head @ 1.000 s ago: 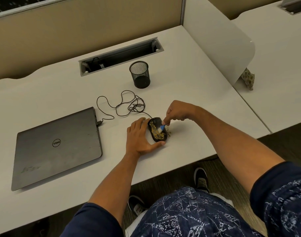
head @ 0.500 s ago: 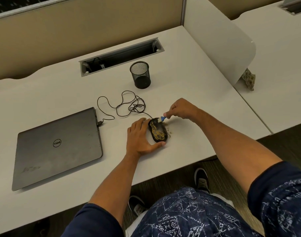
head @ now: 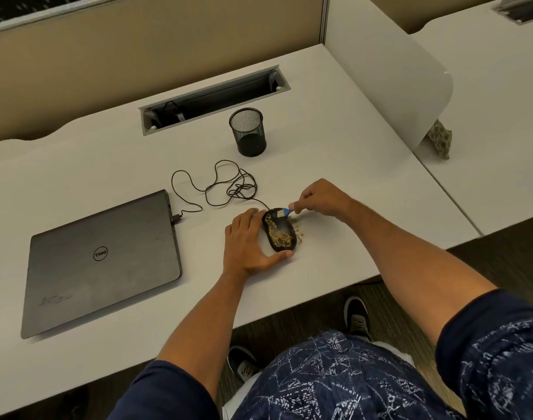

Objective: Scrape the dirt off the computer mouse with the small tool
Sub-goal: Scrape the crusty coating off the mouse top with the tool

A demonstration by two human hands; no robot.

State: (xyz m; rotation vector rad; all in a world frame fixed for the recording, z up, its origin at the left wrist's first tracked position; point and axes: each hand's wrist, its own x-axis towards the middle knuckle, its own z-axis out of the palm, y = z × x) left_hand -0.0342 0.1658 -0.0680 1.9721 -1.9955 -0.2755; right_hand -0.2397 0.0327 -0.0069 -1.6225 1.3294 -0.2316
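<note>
A black computer mouse [head: 279,232] smeared with yellowish dirt lies on the white desk [head: 334,165]. My left hand [head: 247,243] holds it from the left side, fingers along its edge and thumb curled round its near end. My right hand [head: 321,197] pinches a small blue tool [head: 284,211], whose tip touches the far end of the mouse. Crumbs of scraped dirt [head: 298,232] lie on the desk to the right of the mouse.
The mouse cable [head: 222,186] loops across the desk to a closed grey laptop [head: 101,259] on the left. A black mesh pen cup [head: 248,131] stands behind. A cable slot [head: 213,100] is set in the desk, and a white divider [head: 389,71] rises at the right.
My right hand has drawn the blue tool from the middle of the mouse up to its far end. The left hand and the mouse have stayed in place.
</note>
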